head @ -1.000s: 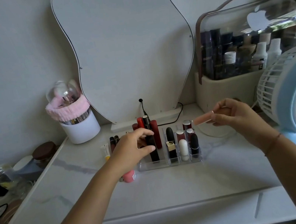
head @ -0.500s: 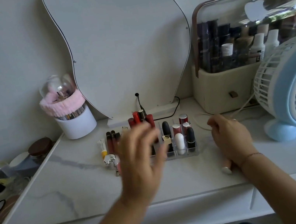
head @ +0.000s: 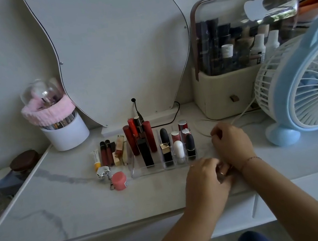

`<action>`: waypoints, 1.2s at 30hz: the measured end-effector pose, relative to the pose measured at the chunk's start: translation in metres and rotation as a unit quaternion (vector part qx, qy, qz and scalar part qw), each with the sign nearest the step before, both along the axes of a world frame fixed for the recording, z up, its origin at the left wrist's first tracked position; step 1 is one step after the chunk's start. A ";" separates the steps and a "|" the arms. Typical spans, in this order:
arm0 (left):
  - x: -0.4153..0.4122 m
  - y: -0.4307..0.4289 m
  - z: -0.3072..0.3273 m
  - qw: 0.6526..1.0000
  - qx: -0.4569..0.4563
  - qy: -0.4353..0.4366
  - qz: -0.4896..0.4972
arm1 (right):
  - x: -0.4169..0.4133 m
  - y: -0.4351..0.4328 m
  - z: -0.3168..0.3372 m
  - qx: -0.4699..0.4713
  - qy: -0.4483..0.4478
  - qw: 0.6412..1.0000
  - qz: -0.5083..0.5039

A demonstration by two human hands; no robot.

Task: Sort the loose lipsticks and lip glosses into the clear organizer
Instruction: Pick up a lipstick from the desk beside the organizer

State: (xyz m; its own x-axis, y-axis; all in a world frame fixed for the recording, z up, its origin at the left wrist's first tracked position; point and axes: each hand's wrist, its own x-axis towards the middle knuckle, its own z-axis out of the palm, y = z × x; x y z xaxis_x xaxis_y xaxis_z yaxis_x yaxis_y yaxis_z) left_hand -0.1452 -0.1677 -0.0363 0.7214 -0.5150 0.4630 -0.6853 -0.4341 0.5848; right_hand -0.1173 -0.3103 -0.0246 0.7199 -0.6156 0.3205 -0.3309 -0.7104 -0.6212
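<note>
My left hand (head: pixel 204 182) has crossed over from the organizer side and now meets my right hand (head: pixel 231 144). The left fingers curl around the pink lip gloss (head: pixel 223 171), which lies just under my right wrist. My right fingers are curled; whether they hold something I cannot tell. The clear organizer (head: pixel 139 171) stands just behind-left of both hands, and the loose lipsticks (head: pixel 106 153) lie beside its left wall.

We see white table (head: pixel 63 208) veined grey, blue-and-white fan (head: pixel 304 84), pink headband (head: pixel 48 112), white cup (head: pixel 66 135), red tubes (head: pixel 149 136), black lipstick (head: pixel 164 137), pink jar (head: pixel 119 180), cream box (head: pixel 219 100)
</note>
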 end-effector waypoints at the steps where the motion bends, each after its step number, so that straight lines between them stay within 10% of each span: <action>1: 0.000 -0.001 0.000 1.000 -0.009 -0.009 0.004 | 0.000 0.000 0.000 0.006 0.000 1.000 0.010; 6: 0.002 0.003 0.004 0.994 -0.104 -0.011 0.029 | -0.012 -0.006 0.008 0.168 -0.078 0.976 0.112; 15: 0.010 0.017 0.020 0.986 -0.155 -0.054 0.023 | -0.049 0.022 0.015 0.432 -0.156 0.819 0.343; 22: 0.050 0.057 0.047 0.943 -0.049 -0.274 0.183 | -0.048 0.017 0.006 0.503 -0.247 0.794 0.234; 30: 0.090 0.075 0.062 0.940 0.225 -0.179 0.183 | -0.051 0.018 0.009 0.489 -0.235 0.803 0.247; 36: 0.098 0.073 0.056 0.948 0.211 -0.177 0.159 | -0.052 0.021 0.011 0.484 -0.230 0.808 0.246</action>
State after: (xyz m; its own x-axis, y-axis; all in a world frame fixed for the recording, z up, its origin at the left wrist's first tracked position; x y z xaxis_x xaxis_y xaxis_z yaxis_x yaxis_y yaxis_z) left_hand -0.0476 -0.0946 0.0199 0.7085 -0.4911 0.5068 -0.6020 -0.7953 0.0709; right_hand -0.1692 -0.2892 -0.0137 0.8951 -0.4149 0.1636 0.2680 0.2071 -0.9409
